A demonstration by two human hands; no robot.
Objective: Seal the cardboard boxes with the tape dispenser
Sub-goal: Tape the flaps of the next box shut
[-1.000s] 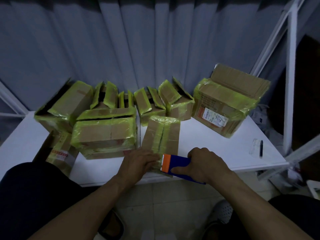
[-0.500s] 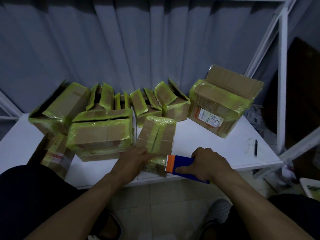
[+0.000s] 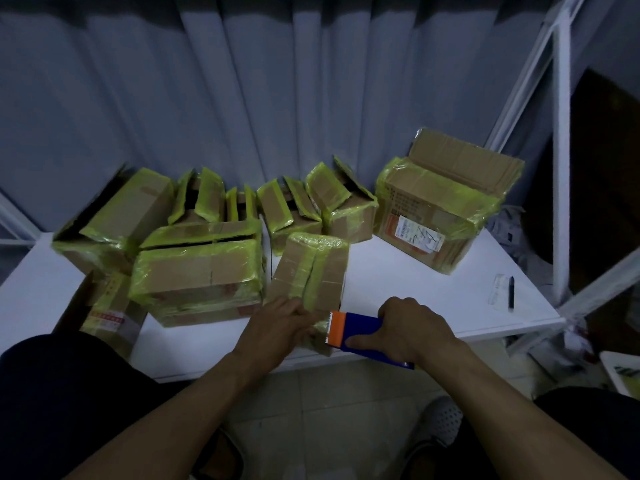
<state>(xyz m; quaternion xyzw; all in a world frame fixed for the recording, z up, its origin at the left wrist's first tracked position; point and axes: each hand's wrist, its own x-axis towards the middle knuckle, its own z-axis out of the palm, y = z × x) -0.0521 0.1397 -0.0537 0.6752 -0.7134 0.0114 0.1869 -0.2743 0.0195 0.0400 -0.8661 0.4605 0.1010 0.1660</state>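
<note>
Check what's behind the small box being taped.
Two open-flapped boxes, then the curtain. The small box hides part of their lower fronts; their insides are too dark to see.

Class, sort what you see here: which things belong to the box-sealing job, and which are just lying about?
In the job: tape dispenser, gripped by the right hand; small box under the left hand; large labelled box, flaps open.
Lying about: black pen; clear plastic piece beside it; grey curtain behind.
</note>
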